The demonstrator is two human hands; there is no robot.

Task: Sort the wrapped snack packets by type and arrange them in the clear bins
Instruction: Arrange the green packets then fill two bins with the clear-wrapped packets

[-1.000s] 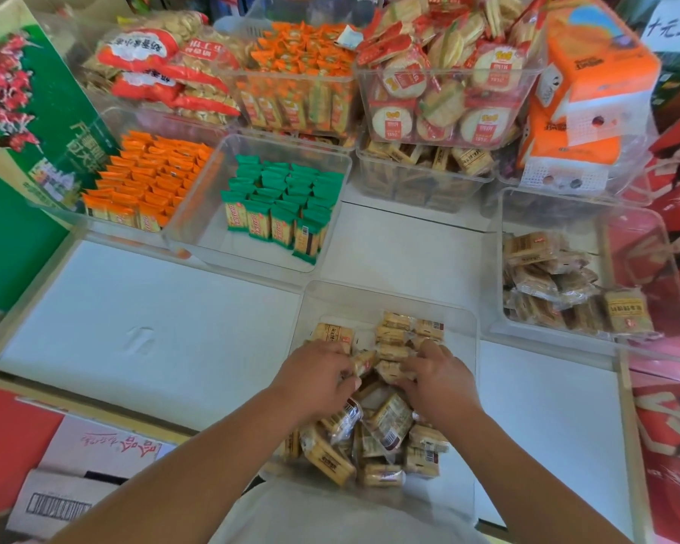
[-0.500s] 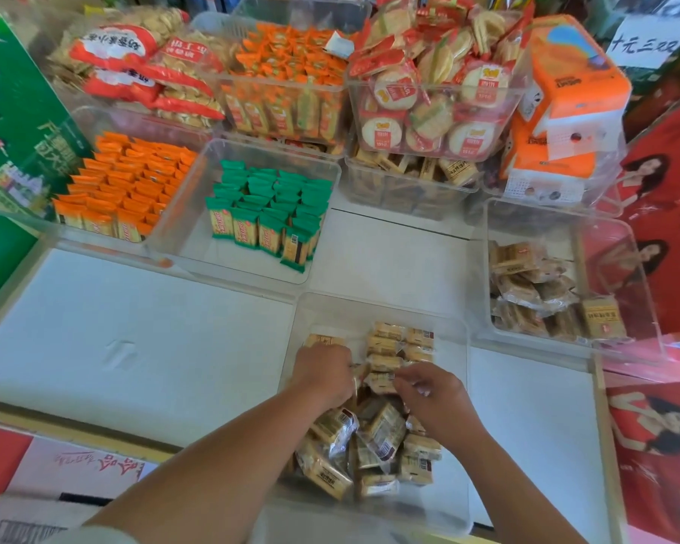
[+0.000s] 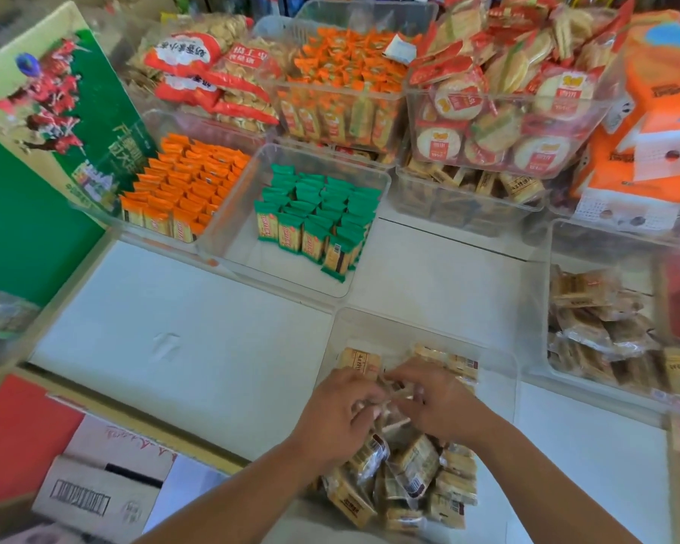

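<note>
A clear bin in front of me holds several tan wrapped snack packets, loose at the near end and lined up at the far end. My left hand and my right hand meet over the middle of the bin, fingers curled on tan packets between them; motion blur hides the exact grip. A single upright tan packet stands just beyond my left fingers.
Clear bins of orange packets and green packets stand behind on the white shelf. Another bin of tan packets sits at right. Stacked bins, round crackers and an orange tissue pack fill the back.
Both hands drew closer together over the bin's middle and now work the same packets. The camera view shifted slightly.
</note>
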